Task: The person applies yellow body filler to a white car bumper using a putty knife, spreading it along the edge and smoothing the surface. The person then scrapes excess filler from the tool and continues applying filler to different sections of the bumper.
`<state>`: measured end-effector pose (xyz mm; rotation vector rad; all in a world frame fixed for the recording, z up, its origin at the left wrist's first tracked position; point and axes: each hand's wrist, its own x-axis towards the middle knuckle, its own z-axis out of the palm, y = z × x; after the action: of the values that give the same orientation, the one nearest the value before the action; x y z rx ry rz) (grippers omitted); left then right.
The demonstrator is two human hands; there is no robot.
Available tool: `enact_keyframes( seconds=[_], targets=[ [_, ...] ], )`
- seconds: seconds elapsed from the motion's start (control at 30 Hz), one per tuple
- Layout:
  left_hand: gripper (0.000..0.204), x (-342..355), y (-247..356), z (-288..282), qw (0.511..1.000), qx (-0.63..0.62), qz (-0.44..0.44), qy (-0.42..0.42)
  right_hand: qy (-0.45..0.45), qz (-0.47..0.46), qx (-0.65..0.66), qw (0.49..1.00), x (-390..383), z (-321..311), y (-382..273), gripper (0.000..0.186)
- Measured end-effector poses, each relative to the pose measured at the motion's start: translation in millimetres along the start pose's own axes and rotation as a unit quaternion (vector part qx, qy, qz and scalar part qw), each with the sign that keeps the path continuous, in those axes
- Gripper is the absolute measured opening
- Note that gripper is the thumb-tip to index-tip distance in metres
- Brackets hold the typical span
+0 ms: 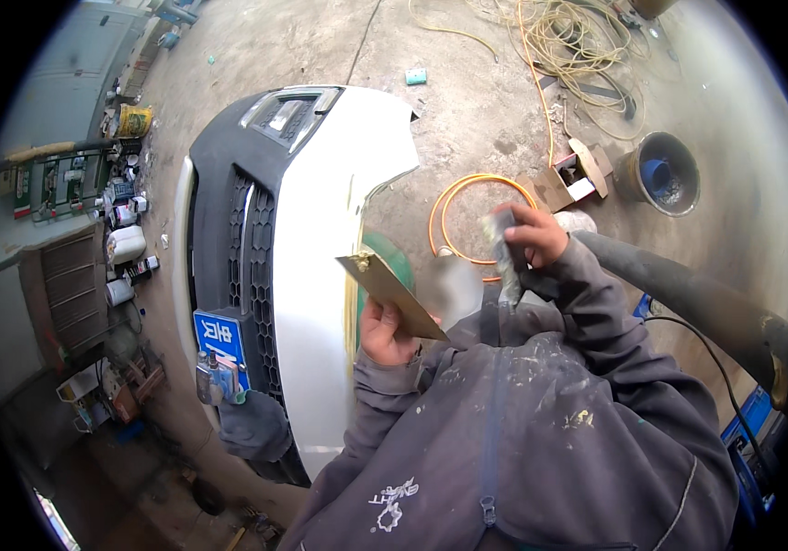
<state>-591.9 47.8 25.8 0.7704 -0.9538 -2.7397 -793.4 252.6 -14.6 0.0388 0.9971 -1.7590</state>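
My left hand (pixel 385 332) grips a flat brown mixing board (pixel 399 296), held tilted in front of my chest. A small dab of pale putty (pixel 363 261) sits at its far left corner. My right hand (pixel 539 236) is closed on a putty-smeared scraper (pixel 507 262), apart from the board; its exact shape is partly hidden by the fingers. Just left of the board stands a white car bumper (pixel 316 275) with a black honeycomb grille (pixel 261 239) and a headlight (pixel 288 118). A yellowish strip runs along its edge nearest me.
A blue plate (pixel 221 342), a grey cloth (pixel 256 428) and small bottles rest on the bumper's front. Beyond my right hand are an orange hose (pixel 440 207), a cardboard box (pixel 555 188) and a bucket (pixel 665 174). A thick dark pipe (pixel 679 289) crosses at right.
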Motion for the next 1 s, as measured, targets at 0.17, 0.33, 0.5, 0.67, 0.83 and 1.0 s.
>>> enact_keyframes(
  seconds=[0.17,0.33,0.5,0.67,0.83,1.0],
  targets=[
    [0.048,25.9,-90.2,85.3,0.922,-0.084,-0.332,-0.181,-0.121,-0.002,0.137,0.983,-4.9,-32.7,-24.9,0.053],
    [0.050,45.1,-115.1,114.8,0.932,-0.065,-0.344,-0.094,-0.103,0.035,0.106,0.988,-40.3,-65.8,-22.4,0.054],
    [0.030,67.2,-136.2,124.7,0.986,0.147,-0.066,0.034,-0.134,0.079,0.155,0.976,-62.1,-130.0,-14.1,0.056],
    [0.033,82.4,-166.8,159.6,0.935,0.307,0.075,0.160,0.076,0.013,0.103,0.992,-82.3,-131.3,-61.7,0.034],
    [0.036,79.5,-187.7,199.2,0.830,0.519,0.178,0.102,0.192,-0.107,0.066,0.973,-81.2,-147.1,-41.6,0.033],
    [0.026,75.6,-219.9,183.5,0.720,0.688,0.091,0.005,0.218,-0.159,0.008,0.963,-82.7,-173.7,-51.6,0.035]
  ],
)
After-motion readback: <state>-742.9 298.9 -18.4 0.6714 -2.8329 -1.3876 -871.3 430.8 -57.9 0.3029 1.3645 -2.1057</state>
